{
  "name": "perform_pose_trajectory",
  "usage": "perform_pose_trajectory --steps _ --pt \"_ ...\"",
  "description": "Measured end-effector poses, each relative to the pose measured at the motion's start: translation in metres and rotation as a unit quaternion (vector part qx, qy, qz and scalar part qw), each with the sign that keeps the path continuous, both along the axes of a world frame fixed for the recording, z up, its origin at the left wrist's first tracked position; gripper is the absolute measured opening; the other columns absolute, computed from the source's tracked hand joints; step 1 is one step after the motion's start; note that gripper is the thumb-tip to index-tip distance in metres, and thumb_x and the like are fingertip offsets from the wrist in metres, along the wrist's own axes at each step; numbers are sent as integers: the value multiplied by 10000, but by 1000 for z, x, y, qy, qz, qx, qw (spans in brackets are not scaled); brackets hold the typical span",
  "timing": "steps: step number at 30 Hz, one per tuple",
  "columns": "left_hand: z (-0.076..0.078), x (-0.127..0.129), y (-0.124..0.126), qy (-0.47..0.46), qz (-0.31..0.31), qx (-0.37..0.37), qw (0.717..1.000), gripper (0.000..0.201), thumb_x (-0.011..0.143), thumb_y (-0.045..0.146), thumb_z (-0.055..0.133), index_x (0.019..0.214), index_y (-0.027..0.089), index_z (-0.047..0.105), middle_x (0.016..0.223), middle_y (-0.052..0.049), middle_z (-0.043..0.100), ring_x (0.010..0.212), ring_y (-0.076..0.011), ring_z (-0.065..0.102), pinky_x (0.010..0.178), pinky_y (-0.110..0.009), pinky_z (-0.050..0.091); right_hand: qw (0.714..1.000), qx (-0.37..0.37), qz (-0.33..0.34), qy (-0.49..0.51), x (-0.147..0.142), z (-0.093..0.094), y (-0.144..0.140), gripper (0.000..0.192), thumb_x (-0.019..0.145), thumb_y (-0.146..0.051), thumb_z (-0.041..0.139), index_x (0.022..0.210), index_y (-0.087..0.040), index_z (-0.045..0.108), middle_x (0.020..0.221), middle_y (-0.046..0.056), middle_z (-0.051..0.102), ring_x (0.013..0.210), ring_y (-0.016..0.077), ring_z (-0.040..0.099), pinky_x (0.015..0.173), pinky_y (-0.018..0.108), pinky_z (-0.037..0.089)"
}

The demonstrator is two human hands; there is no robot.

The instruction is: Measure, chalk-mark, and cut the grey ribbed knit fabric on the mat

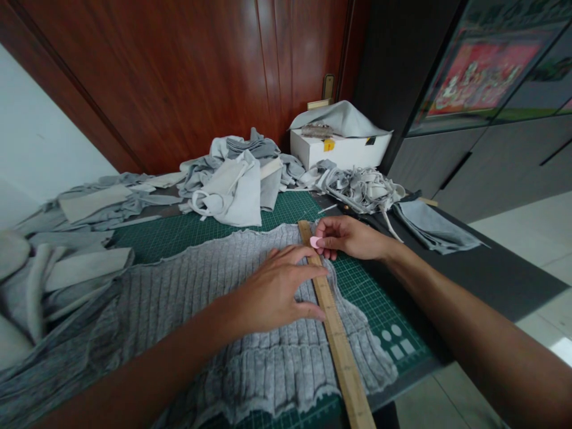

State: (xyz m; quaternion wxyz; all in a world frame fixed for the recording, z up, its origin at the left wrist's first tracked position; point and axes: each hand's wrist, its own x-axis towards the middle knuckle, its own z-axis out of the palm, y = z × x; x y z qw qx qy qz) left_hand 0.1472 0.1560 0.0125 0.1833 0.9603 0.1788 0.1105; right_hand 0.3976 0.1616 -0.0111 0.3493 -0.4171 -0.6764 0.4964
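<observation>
A grey ribbed knit fabric [192, 280] lies spread out, with a long wooden ruler [337, 333] laid across it near its right side. My left hand [277, 292] rests on the fabric with its fingers spread, the fingertips pressing on the ruler. Beside the ruler's far end, my right hand [342, 237] pinches a small pink piece of tailor's chalk [315, 242] between thumb and fingers. The chalk is over the ruler's right edge; whether it touches the cloth I cannot tell.
Under the fabric is a green cutting mat [357, 271] on a dark table [482, 274]. Grey cloth pieces [241, 185] are heaped at the back and left. A tangle of fabric strips [361, 187], folded grey cloth [433, 223] and a white box [342, 152] stand at the back right.
</observation>
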Motion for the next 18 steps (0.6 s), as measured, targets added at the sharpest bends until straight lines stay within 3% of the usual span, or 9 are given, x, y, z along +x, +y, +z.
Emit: perform_pose_trajectory --steps 18 --pt "-8 3 -2 -29 28 0 999 632 699 487 964 1230 233 734 1445 -79 618 1365 -312 563 1179 -492 434 999 -32 -33 19 -1 2 0 336 930 -466 791 863 -199 599 821 10 723 660 117 673 659 279 602"
